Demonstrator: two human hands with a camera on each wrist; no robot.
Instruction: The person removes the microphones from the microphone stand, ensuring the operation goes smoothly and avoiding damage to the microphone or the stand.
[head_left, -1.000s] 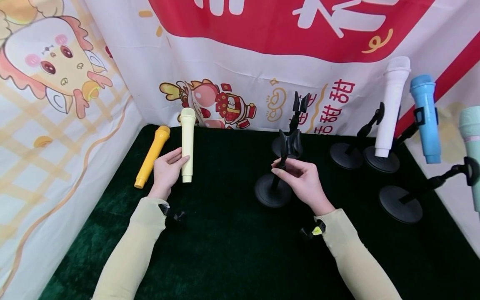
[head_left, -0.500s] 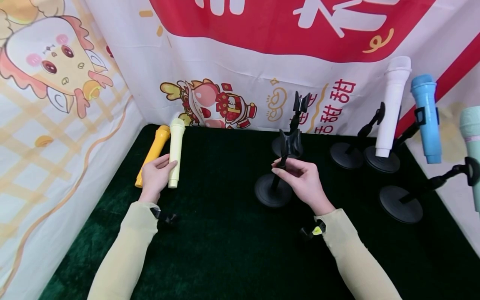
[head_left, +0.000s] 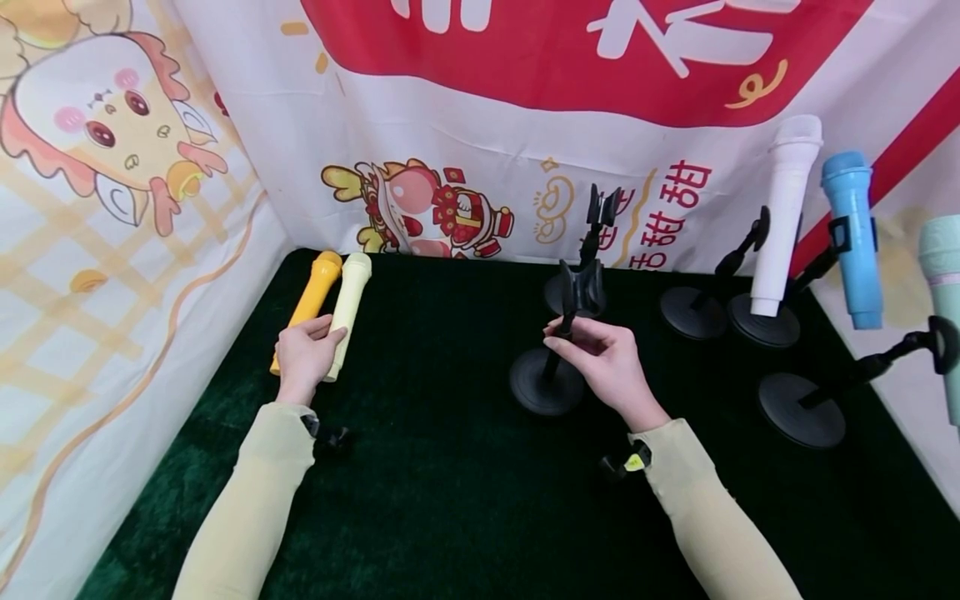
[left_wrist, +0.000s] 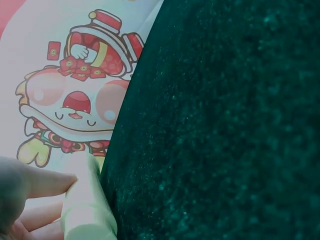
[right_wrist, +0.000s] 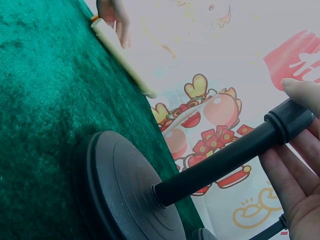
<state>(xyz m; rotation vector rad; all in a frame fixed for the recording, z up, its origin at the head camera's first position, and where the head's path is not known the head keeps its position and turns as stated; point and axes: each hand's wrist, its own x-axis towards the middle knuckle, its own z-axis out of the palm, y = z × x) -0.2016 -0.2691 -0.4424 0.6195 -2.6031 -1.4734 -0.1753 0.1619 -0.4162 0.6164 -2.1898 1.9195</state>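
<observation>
At the left of the head view, my left hand point(head_left: 306, 357) pinches a pale yellow microphone point(head_left: 350, 302) between thumb and fingers. It lies slanted on the dark green cloth, alongside a deeper yellow microphone point(head_left: 318, 283) whose lower part my hand partly hides. In the left wrist view, my thumb touches the side of the pale microphone point(left_wrist: 87, 210). My right hand point(head_left: 603, 354) grips the post of a black microphone stand point(head_left: 580, 287) just below its cradle, which holds nothing. The round base point(right_wrist: 132, 192) of that stand shows plainly in the right wrist view.
Another black stand point(head_left: 598, 218) rises behind the gripped one. To the right, several stands crowd the table edge, with a white microphone point(head_left: 787, 217), a blue microphone point(head_left: 853, 250) and a mint green microphone point(head_left: 947, 292). Printed cloth walls point(head_left: 450, 125) close off the back and left.
My left hand has moved left and lowered the pale yellow microphone from upright-looking to lying slanted beside the deeper yellow one. My right hand keeps its grip on the stand, unmoved.
</observation>
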